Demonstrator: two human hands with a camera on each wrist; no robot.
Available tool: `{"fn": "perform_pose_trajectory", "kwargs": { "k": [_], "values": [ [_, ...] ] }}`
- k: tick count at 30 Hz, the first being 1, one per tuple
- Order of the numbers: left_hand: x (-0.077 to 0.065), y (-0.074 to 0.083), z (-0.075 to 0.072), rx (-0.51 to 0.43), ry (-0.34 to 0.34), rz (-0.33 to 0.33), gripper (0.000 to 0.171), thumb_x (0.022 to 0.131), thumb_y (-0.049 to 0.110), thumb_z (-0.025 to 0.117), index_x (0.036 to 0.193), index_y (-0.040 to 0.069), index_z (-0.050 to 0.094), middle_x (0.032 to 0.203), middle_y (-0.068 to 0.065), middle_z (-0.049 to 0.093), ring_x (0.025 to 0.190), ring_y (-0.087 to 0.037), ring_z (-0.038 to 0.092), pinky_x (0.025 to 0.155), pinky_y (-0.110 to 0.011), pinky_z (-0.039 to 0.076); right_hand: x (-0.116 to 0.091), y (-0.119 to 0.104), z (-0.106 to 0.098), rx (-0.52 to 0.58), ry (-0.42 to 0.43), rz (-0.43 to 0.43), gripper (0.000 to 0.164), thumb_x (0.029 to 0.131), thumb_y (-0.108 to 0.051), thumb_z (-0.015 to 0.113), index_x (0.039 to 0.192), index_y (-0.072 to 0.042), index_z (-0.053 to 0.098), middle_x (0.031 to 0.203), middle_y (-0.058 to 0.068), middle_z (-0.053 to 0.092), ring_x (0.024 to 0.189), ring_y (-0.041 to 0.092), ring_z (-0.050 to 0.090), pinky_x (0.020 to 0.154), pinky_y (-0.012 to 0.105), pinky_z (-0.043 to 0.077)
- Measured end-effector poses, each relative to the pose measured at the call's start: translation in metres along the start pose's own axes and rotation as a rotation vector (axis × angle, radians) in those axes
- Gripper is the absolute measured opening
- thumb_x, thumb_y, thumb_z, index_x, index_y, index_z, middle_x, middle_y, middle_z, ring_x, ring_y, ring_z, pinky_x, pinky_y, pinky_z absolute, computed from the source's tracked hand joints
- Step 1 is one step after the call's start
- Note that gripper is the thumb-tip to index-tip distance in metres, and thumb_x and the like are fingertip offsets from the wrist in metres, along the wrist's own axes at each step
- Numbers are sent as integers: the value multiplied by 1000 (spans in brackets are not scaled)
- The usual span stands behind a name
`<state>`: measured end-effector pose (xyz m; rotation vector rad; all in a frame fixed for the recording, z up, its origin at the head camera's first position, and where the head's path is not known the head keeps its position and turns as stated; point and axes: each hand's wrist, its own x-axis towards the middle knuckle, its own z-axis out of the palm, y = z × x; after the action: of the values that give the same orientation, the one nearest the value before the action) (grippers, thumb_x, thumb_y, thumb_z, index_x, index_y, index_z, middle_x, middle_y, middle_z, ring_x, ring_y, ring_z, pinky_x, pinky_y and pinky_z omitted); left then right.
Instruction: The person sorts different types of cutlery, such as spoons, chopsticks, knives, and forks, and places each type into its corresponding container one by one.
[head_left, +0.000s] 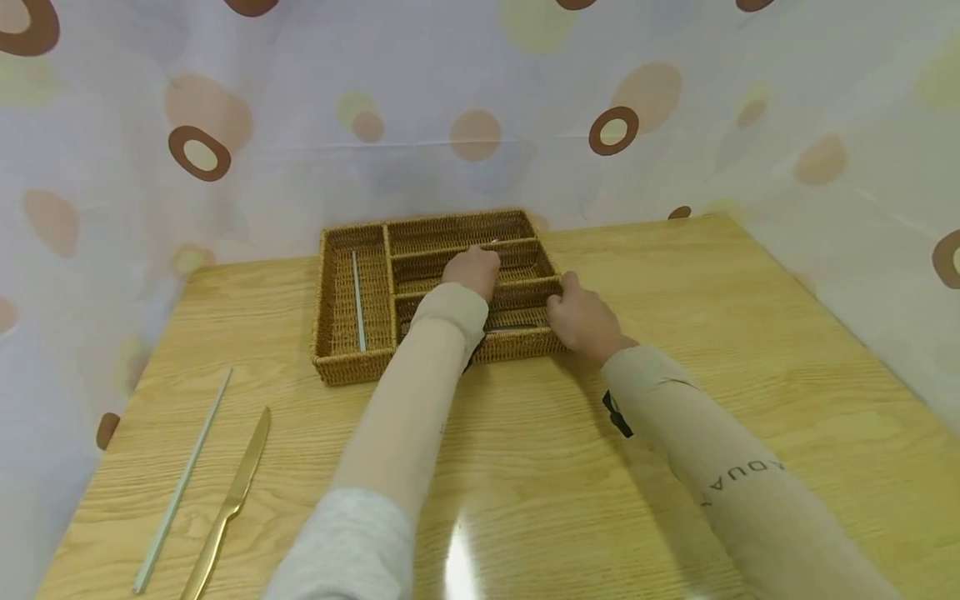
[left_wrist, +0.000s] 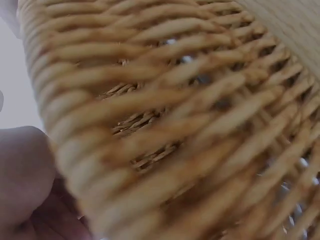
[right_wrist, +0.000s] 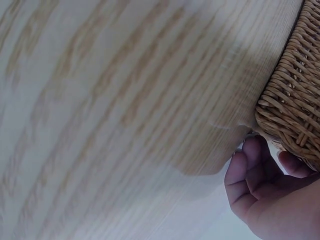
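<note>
A wicker cutlery tray with several compartments stands at the back of the table. My left hand reaches down into its middle compartments; the fingertips are hidden, and what they hold cannot be seen. In the left wrist view, part of that hand shows beyond the woven wall. At the tray's front right corner, my right hand grips the side wall, with curled fingers outside the corner in the right wrist view. A pale chopstick lies in the left compartment. A thin utensil, partly hidden, lies in the front compartment.
On the left of the wooden table lie another pale chopstick and a gold knife, side by side. A dotted cloth hangs behind the tray and along both sides of the table.
</note>
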<state>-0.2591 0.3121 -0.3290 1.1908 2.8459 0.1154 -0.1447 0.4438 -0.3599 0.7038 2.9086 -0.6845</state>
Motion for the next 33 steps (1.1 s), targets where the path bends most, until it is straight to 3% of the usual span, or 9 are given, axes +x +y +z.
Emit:
{"fn": "perform_pose_trajectory", "kwargs": {
  "k": [6, 12, 16, 23, 29, 33],
  "values": [
    [-4, -10, 2, -99, -33, 16, 19, 93, 9, 45, 104, 9, 60, 95, -8, 63, 66, -16, 58, 56, -28, 43, 0, -1, 2, 9, 3, 22, 56, 92, -35, 16, 141, -8, 8, 59, 5, 41, 42, 17, 32, 41, 33, 33],
    [-13, -25, 1, -153, -119, 107, 20, 95, 10, 37, 99, 10, 57, 76, -6, 56, 56, -12, 45, 53, -27, 38, 0, -2, 6, -6, -21, 28, 56, 93, -36, 16, 141, -10, 6, 61, 5, 43, 45, 19, 38, 44, 34, 34],
    [-24, -32, -4, -131, -108, 171, 22, 96, 12, 34, 103, 9, 56, 76, -5, 54, 56, -11, 48, 54, -25, 41, 0, -2, 5, 0, -1, 25, 55, 93, -35, 15, 141, -11, 7, 57, 4, 41, 41, 18, 33, 41, 32, 32],
    [-52, -46, -16, -105, -21, 244, 28, 95, 13, 34, 115, 6, 52, 91, -7, 60, 73, -15, 60, 64, -27, 50, -2, -2, -1, 3, -8, 25, 53, 93, -34, 15, 140, -10, 10, 55, 4, 41, 40, 17, 33, 40, 32, 31],
    [-90, -64, -27, -68, 168, 311, 31, 93, 14, 37, 118, 9, 55, 110, -5, 60, 96, -18, 60, 81, -30, 50, -1, -2, 0, 15, -17, 15, 54, 93, -35, 15, 141, -10, 9, 53, 2, 38, 39, 15, 28, 38, 31, 30],
    [-125, -79, -24, -103, 293, 344, 27, 93, 15, 39, 109, 11, 60, 103, 0, 64, 90, -14, 62, 72, -27, 51, 0, -2, 0, 17, -5, 6, 54, 93, -35, 15, 141, -9, 9, 51, 1, 36, 38, 15, 26, 38, 31, 29]
  ]
}}
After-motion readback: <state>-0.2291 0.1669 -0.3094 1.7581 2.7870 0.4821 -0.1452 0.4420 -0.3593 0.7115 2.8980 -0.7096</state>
